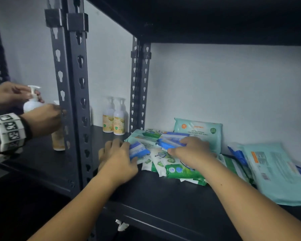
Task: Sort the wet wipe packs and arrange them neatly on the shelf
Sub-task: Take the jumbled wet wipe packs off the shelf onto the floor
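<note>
Early stage, likely: blue-white pack (139,151) is gripped by left hand (118,158), blue pack (170,143) by right hand (192,150); pile (181,171) between is unsorted.

Shelf (146,197) is plain black. The blue-and-white packs (139,151) are small, the green packs (181,171) have white patches, and the big packs (198,131) are pale teal with an orange badge. Pump bottles (119,119) are white with yellow labels, and the wristband (9,131) is white with black square codes.

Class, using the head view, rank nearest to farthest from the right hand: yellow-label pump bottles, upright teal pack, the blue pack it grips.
1. Blue pack, in the right hand itself.
2. Upright teal pack, just behind the hand.
3. Yellow-label pump bottles, far left, at the back.
</note>
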Action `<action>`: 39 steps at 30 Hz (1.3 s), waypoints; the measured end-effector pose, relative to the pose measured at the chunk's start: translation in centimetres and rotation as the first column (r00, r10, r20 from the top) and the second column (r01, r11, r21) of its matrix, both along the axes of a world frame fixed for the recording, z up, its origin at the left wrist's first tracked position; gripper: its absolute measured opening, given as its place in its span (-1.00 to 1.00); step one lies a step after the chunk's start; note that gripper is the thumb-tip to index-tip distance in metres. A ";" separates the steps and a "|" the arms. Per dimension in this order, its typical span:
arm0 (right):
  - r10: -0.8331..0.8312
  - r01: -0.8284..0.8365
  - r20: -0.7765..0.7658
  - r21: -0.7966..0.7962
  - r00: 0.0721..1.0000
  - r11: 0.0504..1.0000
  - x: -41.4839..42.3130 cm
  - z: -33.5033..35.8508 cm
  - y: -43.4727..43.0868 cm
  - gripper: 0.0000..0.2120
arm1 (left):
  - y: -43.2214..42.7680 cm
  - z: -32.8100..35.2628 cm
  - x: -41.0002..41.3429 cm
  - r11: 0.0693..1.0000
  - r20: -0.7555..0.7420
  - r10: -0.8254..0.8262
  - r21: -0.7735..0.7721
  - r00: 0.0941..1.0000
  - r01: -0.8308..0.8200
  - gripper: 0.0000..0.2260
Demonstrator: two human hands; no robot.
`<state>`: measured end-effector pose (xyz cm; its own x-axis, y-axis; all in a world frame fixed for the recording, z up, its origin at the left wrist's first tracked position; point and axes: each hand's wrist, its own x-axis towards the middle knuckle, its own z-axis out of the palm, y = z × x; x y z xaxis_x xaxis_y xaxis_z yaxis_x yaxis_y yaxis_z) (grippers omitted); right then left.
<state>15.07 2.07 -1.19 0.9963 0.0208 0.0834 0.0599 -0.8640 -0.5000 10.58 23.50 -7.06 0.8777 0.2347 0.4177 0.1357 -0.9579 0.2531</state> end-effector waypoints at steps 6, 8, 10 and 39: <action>0.012 -0.034 0.267 0.079 0.964 0.996 3.1 1.4 0.2 -0.50 | 0.1 -1.3 1.1 1.000 -0.022 0.007 -0.014 1.000 -0.007 -0.50; 0.035 -0.040 0.240 0.015 0.970 0.999 4.6 1.4 0.3 -0.49 | 0.1 -1.4 1.3 1.000 -0.036 0.002 -0.014 0.999 -0.003 -0.44; 0.073 -0.063 0.120 -0.087 0.990 0.994 5.7 1.1 0.6 -0.56 | 0.2 -1.6 1.5 1.000 -0.035 -0.007 -0.016 0.999 0.007 -0.43; -0.092 0.003 0.287 0.297 0.954 0.955 -18.6 -0.8 -10.0 -0.73 | -8.7 -0.5 -12.7 0.868 0.545 -0.318 -0.162 0.776 0.469 -0.60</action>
